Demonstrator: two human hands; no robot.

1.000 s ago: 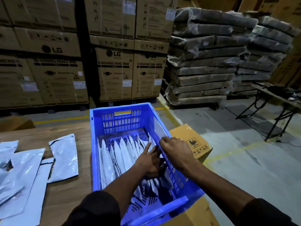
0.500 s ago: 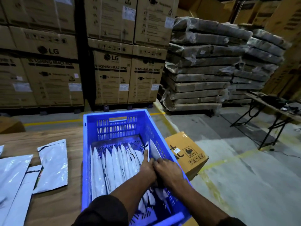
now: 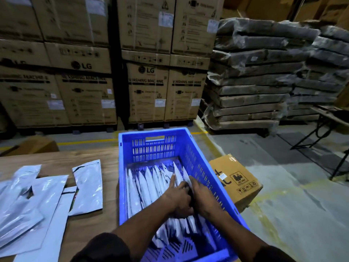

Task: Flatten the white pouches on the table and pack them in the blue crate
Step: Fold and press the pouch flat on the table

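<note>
Washing-machine cartons [image 3: 147,91]: stacked brown boxes printed LG, filling the upper left and centre of the frame.
Wrapped stacks [image 3: 251,76]: flat bundles under dark plastic film, piled at upper right.
Desk [image 3: 88,231]: wood-grain top across the lower left; the crate stands on its right part.
Blue crate [image 3: 196,159]: slotted plastic, centre and lower centre of the frame, with a handle slot in its far wall.
Packed pouches [image 3: 145,186]: white pouches standing on edge in a row inside the crate, leaning together from its left wall to its right.
Loose pouches [image 3: 88,188]: several white pouches lying flat and overlapping on the desk at lower left, outside the crate.
Cardboard box [image 3: 236,180]: on the floor just right of the crate, with handling symbols printed on its side.
Left hand [image 3: 177,199]: inside the crate, fingers curled around the rightmost pouches, index finger stretched forward along them.
Right hand [image 3: 203,197]: inside the crate, touching the left hand, fingers curled down onto the same pouches near the right wall.
</note>
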